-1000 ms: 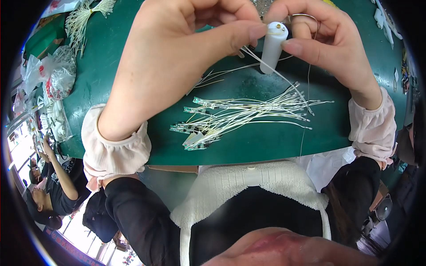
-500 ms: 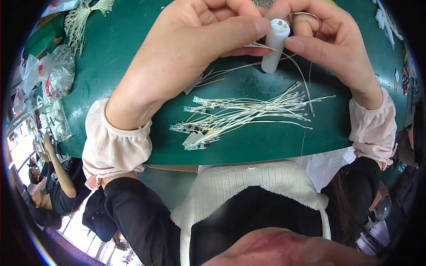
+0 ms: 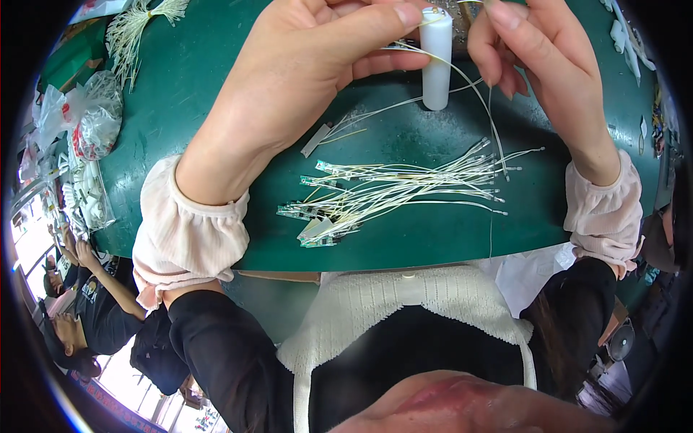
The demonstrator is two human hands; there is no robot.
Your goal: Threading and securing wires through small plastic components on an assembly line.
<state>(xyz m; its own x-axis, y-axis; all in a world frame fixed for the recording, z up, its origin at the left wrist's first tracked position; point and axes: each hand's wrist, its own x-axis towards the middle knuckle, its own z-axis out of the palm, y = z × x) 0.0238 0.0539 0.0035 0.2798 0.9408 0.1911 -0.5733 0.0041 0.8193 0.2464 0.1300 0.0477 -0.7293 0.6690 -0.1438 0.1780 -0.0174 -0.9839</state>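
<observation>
My left hand (image 3: 317, 65) is closed in a pinch on a thin pale wire (image 3: 364, 19) at the top of a white plastic cylinder (image 3: 436, 68). Its fingers rest against the cylinder's left side. More pale wires run from under these fingers, across the cylinder and down to the right. To the right of the cylinder, and apart from it, my right hand (image 3: 545, 65) pinches a thin wire (image 3: 469, 1) at the upper edge of the view. Below both hands lies a bundle of pale wires (image 3: 426, 180) with small green circuit boards (image 3: 310, 211) at the left ends.
One small board (image 3: 315, 140) with wires lies apart above the bundle. A tied wire bunch (image 3: 137, 36) and clear plastic bags (image 3: 97, 115) sit at the left of the green table (image 3: 188, 94). White tubes (image 3: 626, 36) lie at the far right. Another person (image 3: 101, 303) is at the left.
My right hand has let go of the cylinder and moved up and to the right. The cylinder has shifted slightly left and up and looks more upright; my left hand stays beside it.
</observation>
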